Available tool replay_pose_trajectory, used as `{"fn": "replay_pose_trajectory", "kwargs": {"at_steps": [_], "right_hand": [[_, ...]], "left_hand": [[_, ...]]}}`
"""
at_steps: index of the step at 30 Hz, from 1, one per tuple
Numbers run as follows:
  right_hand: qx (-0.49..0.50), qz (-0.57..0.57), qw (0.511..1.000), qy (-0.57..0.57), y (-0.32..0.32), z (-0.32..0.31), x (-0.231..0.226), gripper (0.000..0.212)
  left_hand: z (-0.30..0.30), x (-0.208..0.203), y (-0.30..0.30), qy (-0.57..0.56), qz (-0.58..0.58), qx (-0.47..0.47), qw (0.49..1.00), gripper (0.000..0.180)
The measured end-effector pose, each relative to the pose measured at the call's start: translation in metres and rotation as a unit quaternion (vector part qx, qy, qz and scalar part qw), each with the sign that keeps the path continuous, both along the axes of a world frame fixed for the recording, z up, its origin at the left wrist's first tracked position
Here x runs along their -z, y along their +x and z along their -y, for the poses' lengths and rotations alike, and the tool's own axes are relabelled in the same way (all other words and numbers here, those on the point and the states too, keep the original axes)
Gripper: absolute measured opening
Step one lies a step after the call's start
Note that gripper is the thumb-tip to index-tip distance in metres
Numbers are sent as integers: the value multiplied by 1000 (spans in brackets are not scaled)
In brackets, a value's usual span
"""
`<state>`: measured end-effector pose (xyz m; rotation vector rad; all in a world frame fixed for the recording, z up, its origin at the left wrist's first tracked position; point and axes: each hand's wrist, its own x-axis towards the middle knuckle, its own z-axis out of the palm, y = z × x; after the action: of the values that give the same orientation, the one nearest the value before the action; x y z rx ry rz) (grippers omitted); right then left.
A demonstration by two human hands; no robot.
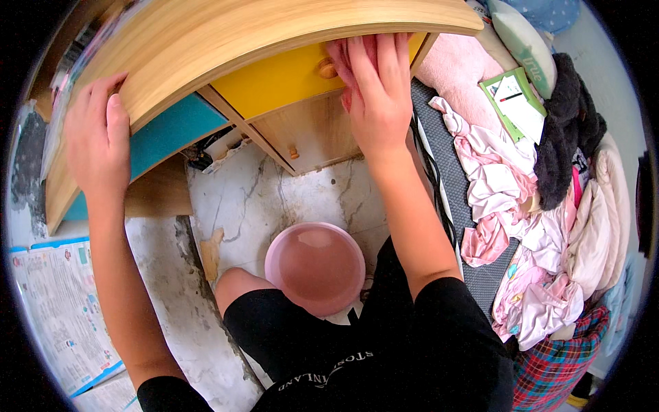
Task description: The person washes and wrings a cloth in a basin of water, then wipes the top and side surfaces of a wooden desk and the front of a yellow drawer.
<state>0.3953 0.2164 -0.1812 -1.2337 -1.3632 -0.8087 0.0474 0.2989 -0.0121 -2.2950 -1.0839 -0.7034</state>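
Note:
A pink cloth (350,65) is pressed against the yellow drawer front (274,79) by my right hand (381,103), just beside the round wooden knob (327,68). The fingers bend over the cloth, and part of it is hidden under them. My left hand (99,137) rests on the front edge of the wooden desk top (274,31), toward its left end. Its fingers lie along the wood with the thumb apart, and it holds nothing. Below the drawer is a closed wooden cabinet door (309,130) with a small knob.
A pink basin (314,268) with water stands on the marbled floor (240,192) by my knee. A teal panel (175,134) fills the desk's left side. Crumpled pink clothes (494,172), a green folder (511,106) and a plaid bundle (559,360) lie at the right, beside black cables (436,175).

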Motion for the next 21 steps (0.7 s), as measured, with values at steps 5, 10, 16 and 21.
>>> {"fn": "replay_pose_trajectory", "kwargs": {"at_steps": [5, 10, 16, 21], "right_hand": [[32, -5, 999, -42, -1, 1, 41, 52], [0, -47, 991, -123, -1, 31, 90, 55], [-101, -83, 989, -71, -34, 25, -34, 69], [-16, -32, 996, -76, -53, 24, -9, 64]], "left_hand": [[1, 3, 6, -17, 13, 6, 1000, 46], [1, 0, 7, 0, 18, 8, 1000, 40], [-1, 6, 2, 3, 28, 12, 1000, 35], [-2, 3, 4, 12, 36, 21, 999, 34]]}}
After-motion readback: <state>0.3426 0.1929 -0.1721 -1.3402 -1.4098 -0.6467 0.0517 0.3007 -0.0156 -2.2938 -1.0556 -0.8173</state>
